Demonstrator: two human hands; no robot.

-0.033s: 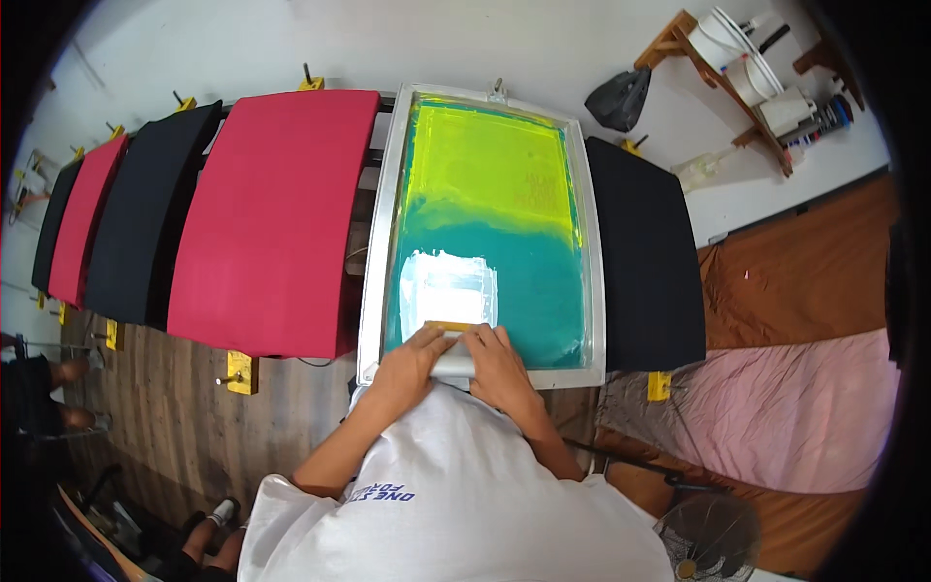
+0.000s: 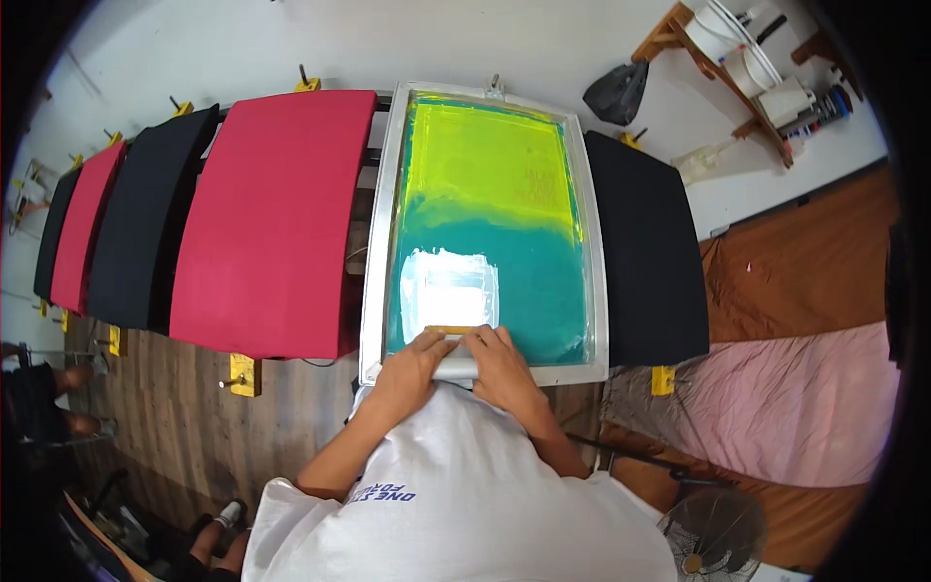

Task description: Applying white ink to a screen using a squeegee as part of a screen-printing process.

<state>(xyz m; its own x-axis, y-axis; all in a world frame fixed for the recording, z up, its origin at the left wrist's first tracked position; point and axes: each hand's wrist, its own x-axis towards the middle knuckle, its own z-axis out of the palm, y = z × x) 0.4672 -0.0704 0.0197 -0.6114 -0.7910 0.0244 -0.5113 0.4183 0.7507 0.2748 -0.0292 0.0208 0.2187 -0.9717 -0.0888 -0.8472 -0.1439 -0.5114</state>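
Observation:
A silkscreen frame [image 2: 377, 242] with a pale metal rim lies in front of me. Its mesh is teal [image 2: 533, 281], with yellow-green ink [image 2: 485, 155] spread over the far part. White ink [image 2: 446, 291] covers a patch at the near left of the mesh. At the near edge of that patch is a squeegee [image 2: 458, 330], of which a narrow orange-yellow strip shows. My left hand [image 2: 411, 371] and my right hand [image 2: 500, 369] grip it side by side, fingers closed over it, thumbs towards each other. The squeegee's lower part is hidden by my hands.
Red fabric-covered boards [image 2: 272, 223] and black ones [image 2: 150, 218] stand in a row to the left, another black board [image 2: 648, 252] to the right. Yellow clamps [image 2: 244, 375] hold their ends. A fan [image 2: 713, 533] stands low right; a shelf [image 2: 722, 78] with white tubs hangs far right. Other people's legs [image 2: 218, 538] show lower left.

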